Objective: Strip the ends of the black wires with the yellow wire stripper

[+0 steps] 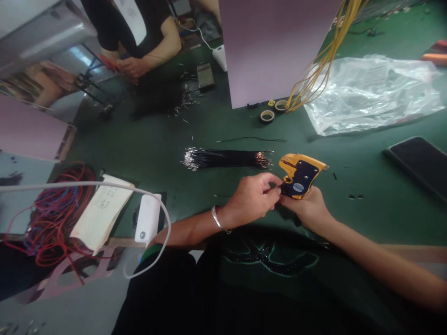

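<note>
Head view is showing us a yellow-and-black wire stripper (301, 176) just above the green surface (150, 139), near its front edge. Our right hand (310, 209) is wrapping its fingers around the handles, while our left hand (256, 195) is pinching narrowly at the tool's mouth, seemingly on a black wire (223, 196). We are judging the tool rigid and moderately weighty, best held by its handles; the wire should be light and springy, easiest to pinch close to its end. A bundle of black wires (228, 158) is lying beyond, its fine bare tips probably bending easily. Around it, tape rolls (267, 117), a clear plastic bag (373, 93) and a smartphone (421, 163) are resting; a coil of red wire (57, 214) is sprawling leftward, and a co-worker (138, 65) is sitting across.
</note>
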A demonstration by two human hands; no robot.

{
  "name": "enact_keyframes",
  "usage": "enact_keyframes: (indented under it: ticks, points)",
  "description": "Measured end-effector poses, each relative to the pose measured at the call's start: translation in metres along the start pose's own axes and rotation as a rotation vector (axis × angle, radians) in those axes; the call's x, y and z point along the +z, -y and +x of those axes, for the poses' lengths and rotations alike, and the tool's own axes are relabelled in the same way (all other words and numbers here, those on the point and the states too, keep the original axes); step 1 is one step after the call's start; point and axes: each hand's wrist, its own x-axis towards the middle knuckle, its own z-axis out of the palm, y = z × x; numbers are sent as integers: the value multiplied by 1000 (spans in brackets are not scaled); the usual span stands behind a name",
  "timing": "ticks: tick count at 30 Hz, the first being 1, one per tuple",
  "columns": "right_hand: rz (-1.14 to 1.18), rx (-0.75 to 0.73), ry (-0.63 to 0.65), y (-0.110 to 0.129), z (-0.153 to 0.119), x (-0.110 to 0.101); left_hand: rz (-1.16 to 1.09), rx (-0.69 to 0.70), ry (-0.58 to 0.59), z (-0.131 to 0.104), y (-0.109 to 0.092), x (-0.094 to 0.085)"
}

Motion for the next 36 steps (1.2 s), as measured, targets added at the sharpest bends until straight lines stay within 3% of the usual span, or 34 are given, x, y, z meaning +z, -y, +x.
enact_keyframes:
  ticks: [13,36]
  points:
    - [-14,-39,1,6,4,6,-5,13,-34,2,3,0]
    - [24,-45,-10,-14,13,10,-6,-18,-64,2,-6,-2]
